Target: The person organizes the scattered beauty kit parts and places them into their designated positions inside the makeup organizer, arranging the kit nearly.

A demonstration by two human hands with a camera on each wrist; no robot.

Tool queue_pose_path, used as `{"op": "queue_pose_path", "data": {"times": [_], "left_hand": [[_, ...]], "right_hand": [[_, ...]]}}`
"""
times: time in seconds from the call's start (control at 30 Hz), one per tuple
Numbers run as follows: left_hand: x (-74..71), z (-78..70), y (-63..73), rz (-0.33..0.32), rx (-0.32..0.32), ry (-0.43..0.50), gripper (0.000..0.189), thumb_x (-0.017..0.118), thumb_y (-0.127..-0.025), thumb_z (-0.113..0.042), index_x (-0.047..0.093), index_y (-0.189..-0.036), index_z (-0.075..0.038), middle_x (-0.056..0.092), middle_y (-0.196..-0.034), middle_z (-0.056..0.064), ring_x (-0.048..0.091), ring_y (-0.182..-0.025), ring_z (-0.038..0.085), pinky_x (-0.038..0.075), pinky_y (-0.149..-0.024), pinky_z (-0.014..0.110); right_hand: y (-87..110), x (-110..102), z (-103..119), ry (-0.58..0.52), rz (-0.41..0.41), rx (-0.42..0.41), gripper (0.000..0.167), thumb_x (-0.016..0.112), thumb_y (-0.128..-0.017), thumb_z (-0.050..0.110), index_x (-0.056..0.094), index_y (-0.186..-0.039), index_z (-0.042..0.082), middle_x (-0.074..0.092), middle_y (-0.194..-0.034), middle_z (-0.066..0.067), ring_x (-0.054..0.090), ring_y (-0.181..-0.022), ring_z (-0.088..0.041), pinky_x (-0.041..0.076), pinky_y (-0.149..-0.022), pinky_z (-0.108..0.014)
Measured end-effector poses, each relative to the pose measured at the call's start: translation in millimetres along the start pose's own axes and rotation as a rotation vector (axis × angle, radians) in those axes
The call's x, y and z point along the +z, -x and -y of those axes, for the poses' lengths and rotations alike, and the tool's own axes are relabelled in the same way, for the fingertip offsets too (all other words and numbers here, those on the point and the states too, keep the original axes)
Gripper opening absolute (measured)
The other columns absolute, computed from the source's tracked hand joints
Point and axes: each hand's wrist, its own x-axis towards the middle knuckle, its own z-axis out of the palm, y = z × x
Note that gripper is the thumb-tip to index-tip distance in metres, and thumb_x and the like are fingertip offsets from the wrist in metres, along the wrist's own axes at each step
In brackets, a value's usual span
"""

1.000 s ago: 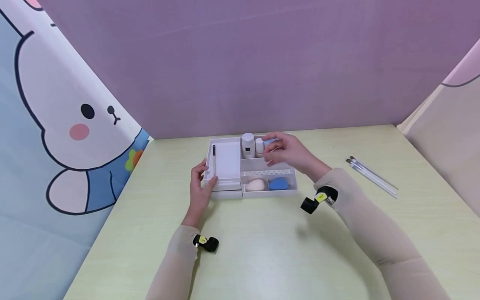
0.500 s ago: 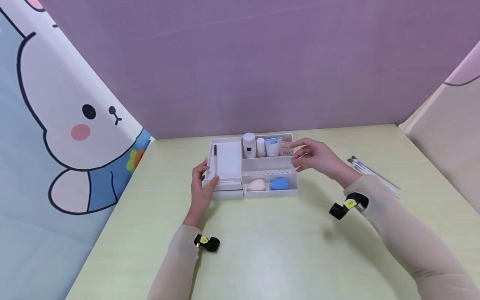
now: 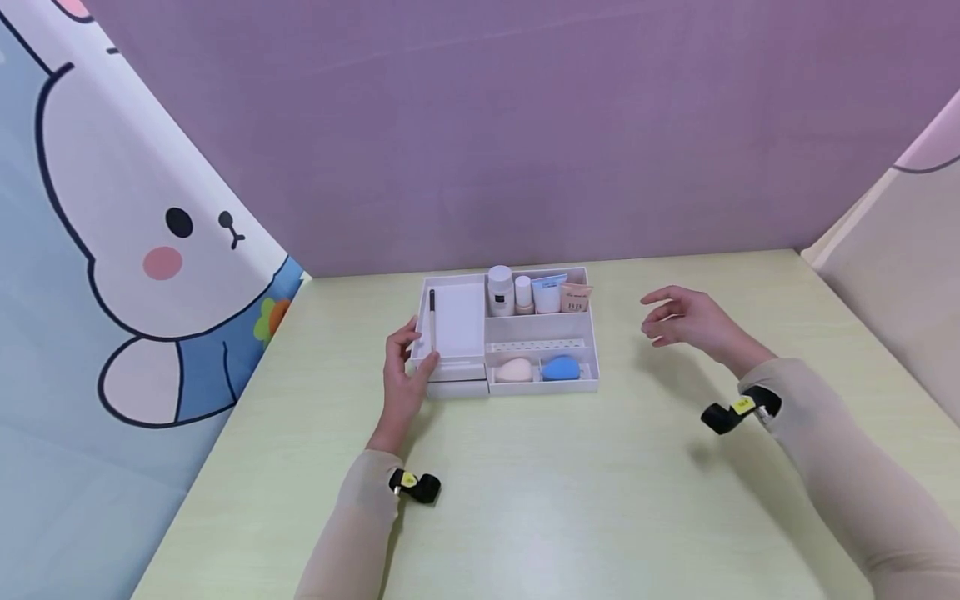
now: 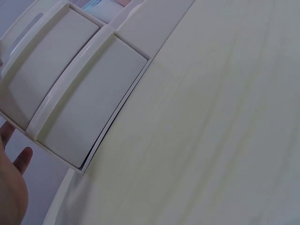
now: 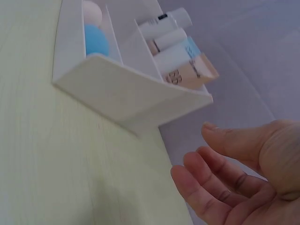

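The white organizer (image 3: 459, 389) stands on the surface (image 3: 540, 483), the beige tube (image 3: 575, 300) in its back row; the left hand (image 3: 402, 387) rests relaxed against its left side; the right hand (image 3: 693, 322), released, hovers empty well right of it; this seems a pause between placements; next likely calls for another pickup.

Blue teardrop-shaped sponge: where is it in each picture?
Head: the blue sponge is slightly right of and below centre, beside a pale sponge.
Left wrist: not in view.
Right wrist: upper left, just below the pale sponge.
Shared landmark: the white organizer, visible in all three.
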Motion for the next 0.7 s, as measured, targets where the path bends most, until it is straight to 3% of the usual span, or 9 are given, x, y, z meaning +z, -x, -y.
{"op": "queue_pose_path", "data": {"times": [0.13, 0.33, 0.7], "left_hand": [[-0.1, 0.3, 0.0, 0.004, -0.011, 0.009, 0.037, 0.061, -0.088, 0.005, 0.042, -0.117, 0.018, 0.039, -0.149, 0.029, 0.04, -0.129, 0.04, 0.03, -0.099, 0.045], [-0.3, 0.7, 0.3, 0.011, -0.027, 0.008, 0.037, 0.061, -0.089, 0.003, 0.042, -0.118, 0.017, 0.039, -0.15, 0.027, 0.038, -0.132, 0.039, 0.031, -0.1, 0.039], [-0.1, 1.0, 1.0, 0.009, -0.037, -0.001, 0.036, 0.06, -0.089, 0.005, 0.042, -0.118, 0.016, 0.038, -0.151, 0.026, 0.039, -0.131, 0.038, 0.031, -0.099, 0.037]], "right_hand": [[2.8, -12, -8, 0.022, -0.005, 0.026, 0.05, 0.066, -0.091, -0.001, 0.045, -0.135, -0.008, 0.064, -0.098, -0.012, 0.069, -0.082, -0.015, 0.057, -0.08, -0.041], [7.2, -28, -21, 0.057, -0.019, 0.056, 0.05, 0.066, -0.091, 0.0, 0.044, -0.135, -0.009, 0.065, -0.097, -0.011, 0.069, -0.083, -0.016, 0.056, -0.081, -0.041], [15.6, -56, -48, 0.095, -0.051, 0.111, 0.051, 0.066, -0.093, 0.004, 0.042, -0.134, -0.014, 0.064, -0.097, -0.006, 0.068, -0.08, -0.012, 0.057, -0.077, -0.035]]}}
